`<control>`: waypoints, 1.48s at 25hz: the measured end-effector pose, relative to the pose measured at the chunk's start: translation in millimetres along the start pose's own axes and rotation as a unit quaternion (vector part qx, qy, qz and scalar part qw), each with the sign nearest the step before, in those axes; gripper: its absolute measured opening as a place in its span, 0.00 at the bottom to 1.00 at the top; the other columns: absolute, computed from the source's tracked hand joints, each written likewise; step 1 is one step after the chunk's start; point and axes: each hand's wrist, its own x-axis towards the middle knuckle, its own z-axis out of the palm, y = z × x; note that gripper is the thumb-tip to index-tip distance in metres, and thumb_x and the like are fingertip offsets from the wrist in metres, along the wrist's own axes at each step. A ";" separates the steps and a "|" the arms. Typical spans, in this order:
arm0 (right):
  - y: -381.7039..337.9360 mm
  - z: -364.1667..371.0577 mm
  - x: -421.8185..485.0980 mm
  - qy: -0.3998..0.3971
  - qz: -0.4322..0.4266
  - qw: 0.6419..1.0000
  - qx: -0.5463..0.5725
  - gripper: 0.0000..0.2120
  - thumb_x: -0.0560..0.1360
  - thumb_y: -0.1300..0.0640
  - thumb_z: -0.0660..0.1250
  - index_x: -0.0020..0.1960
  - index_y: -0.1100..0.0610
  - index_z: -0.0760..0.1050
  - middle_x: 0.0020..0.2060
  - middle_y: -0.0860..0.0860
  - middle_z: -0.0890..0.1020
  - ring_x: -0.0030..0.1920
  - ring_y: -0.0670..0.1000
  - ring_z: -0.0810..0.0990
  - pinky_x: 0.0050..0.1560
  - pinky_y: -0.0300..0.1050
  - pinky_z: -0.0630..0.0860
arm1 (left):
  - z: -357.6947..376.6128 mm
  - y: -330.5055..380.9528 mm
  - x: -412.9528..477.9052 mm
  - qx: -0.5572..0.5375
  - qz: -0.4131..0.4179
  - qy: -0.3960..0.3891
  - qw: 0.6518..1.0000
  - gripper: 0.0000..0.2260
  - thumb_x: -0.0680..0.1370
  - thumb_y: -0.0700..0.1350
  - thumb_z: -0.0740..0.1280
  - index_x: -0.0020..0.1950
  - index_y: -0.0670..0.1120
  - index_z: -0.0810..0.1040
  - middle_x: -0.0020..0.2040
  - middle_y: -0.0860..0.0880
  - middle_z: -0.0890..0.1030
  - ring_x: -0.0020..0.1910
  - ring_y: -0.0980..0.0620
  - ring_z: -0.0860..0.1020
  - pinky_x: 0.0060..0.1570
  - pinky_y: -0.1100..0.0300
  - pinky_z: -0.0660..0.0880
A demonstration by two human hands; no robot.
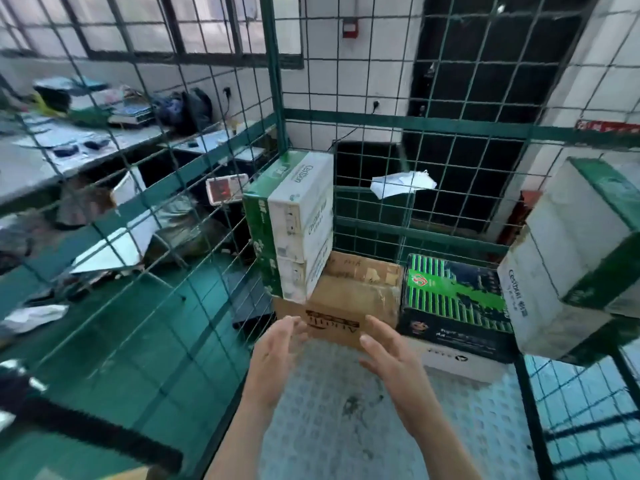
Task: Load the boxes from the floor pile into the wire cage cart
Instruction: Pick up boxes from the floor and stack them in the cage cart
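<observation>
Boxes are already stacking up at the back of the wire cage cart (349, 119). Taking the brown cardboard box (349, 296) on the cart's floor as the marker: a white-and-green carton (298, 220) stands on end on its left part, against the cage's back left corner, and a dark green printed box (453, 299) sits just to its right on top of a white box (460, 362). Farther right, at the cart's side, another white-and-green carton (568, 258) shows tilted; it is blurred and I can't tell what bears it.

Both hands are inside the cart, just in front of the brown box and apart from it. The left hand (277, 355) and right hand (391, 355) face each other with palms inward, fingers (294, 327) spread wide and holding nothing.

These look like stiff cardboard cartons, dry and not slippery, with flat faces that take a palm well. The tall carton appears to be several units bundled together, so I'd guess moderate weight and a tendency to topple, standing narrow as it does. Gripping such a box on two opposite faces low down, or with one hand beneath a bottom edge, seems soundest; corners would crush first. The brown box's taped top looks softer and could sag under load.
</observation>
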 end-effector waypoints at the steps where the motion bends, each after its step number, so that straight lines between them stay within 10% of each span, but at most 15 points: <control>1: 7.7 4.4 -11.0 -0.020 0.018 1.000 -0.001 0.22 0.81 0.54 0.67 0.74 0.48 0.70 0.67 0.41 0.76 0.64 0.42 0.77 0.67 0.52 0.76 | -6.0 -6.9 -18.6 -0.001 -0.014 0.025 1.000 0.13 0.86 0.50 0.57 0.58 0.51 0.81 0.56 0.53 0.84 0.56 0.55 0.82 0.51 0.59 0.77; 20: 70.6 243.2 -214.0 -0.359 0.069 0.923 -0.117 0.17 0.81 0.59 0.66 0.68 0.48 0.73 0.61 0.41 0.79 0.58 0.38 0.79 0.61 0.47 0.79 | -250.6 -103.2 -297.4 -0.133 -0.045 0.395 0.908 0.14 0.85 0.52 0.58 0.62 0.48 0.79 0.60 0.49 0.83 0.59 0.49 0.82 0.60 0.46 0.77; 37: 166.6 449.2 -482.5 -0.597 0.067 0.744 -0.294 0.10 0.81 0.57 0.67 0.61 0.49 0.79 0.54 0.45 0.85 0.51 0.42 0.84 0.51 0.37 0.81 | -420.0 -216.7 -606.7 -0.229 -0.078 0.617 0.749 0.15 0.86 0.53 0.56 0.61 0.47 0.79 0.58 0.49 0.84 0.56 0.52 0.83 0.61 0.44 0.78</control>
